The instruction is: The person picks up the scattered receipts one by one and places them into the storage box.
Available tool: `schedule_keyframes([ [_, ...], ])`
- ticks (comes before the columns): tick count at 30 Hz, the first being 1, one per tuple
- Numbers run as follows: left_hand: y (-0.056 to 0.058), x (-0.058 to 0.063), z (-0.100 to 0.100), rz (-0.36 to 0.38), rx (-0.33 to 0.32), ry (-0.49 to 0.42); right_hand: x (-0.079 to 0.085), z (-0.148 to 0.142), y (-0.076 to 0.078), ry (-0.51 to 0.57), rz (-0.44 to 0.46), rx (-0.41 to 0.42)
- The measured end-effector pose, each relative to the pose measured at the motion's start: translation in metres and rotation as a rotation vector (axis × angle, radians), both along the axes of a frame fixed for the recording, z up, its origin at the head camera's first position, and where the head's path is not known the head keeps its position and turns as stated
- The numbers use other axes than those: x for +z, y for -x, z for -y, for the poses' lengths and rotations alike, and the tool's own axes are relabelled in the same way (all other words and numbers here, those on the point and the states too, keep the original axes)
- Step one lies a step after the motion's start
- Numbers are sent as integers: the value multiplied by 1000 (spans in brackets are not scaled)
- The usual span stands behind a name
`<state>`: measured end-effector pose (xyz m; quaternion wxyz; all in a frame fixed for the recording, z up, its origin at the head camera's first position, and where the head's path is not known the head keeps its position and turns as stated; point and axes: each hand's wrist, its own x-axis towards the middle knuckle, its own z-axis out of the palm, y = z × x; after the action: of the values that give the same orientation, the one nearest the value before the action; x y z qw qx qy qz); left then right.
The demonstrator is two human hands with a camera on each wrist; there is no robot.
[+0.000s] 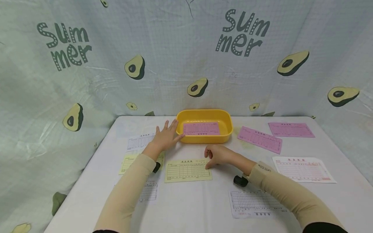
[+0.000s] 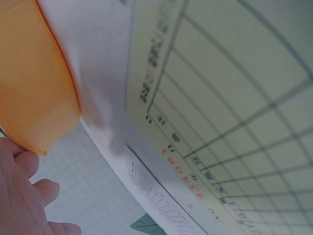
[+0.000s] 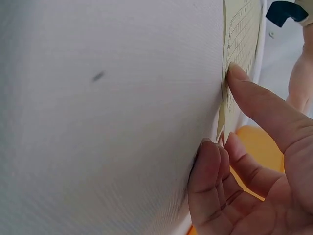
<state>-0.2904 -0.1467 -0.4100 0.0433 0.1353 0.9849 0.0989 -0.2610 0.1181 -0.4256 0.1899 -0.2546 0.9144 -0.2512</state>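
Observation:
My right hand (image 1: 219, 155) pinches the top right corner of a yellow form slip (image 1: 186, 173) that lies in the middle of the table. In the right wrist view the thumb presses on the face of this slip (image 3: 239, 36), and its corner is lifted slightly against the fingers. The left hand (image 1: 165, 139), fingers spread, touches the left side and front rim of a yellow plastic basin (image 1: 204, 139). Inside the basin lies a pink form slip (image 1: 201, 128). Another yellow slip (image 1: 126, 163) is partly hidden beneath my left forearm and looms close in the left wrist view.
Two pink slips, one nearer (image 1: 260, 139) and one farther (image 1: 291, 130), lie right of the basin. A red-printed white form (image 1: 304, 170) sits at the right. White slips lie at the front right (image 1: 250, 202), front left (image 1: 149, 191) and back left (image 1: 140, 142). A patterned curtain hangs behind.

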Motion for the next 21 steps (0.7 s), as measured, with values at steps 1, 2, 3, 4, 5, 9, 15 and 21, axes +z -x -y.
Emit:
schedule_keyframes([
  [1,0,0,0,1,1,1,0,0,0,-2,1,2],
  [2,0,0,0,1,2,0,-1,0,1,-4,4,3],
  [3,0,0,1,3,3,0,-1,0,1,-3,7,4],
  [4,0,0,1,3,3,2,-2,0,2,-4,9,6],
  [5,0,0,1,3,3,5,-3,0,2,-3,10,9],
  [9,0,0,0,4,-2,8,-5,0,3,16,16,7],
  [15,1,0,0,5,-4,13,-5,-1,1,90,23,-10],
  [21,0,1,-1,4,-1,6,-5,-2,-2,178,80,-64],
])
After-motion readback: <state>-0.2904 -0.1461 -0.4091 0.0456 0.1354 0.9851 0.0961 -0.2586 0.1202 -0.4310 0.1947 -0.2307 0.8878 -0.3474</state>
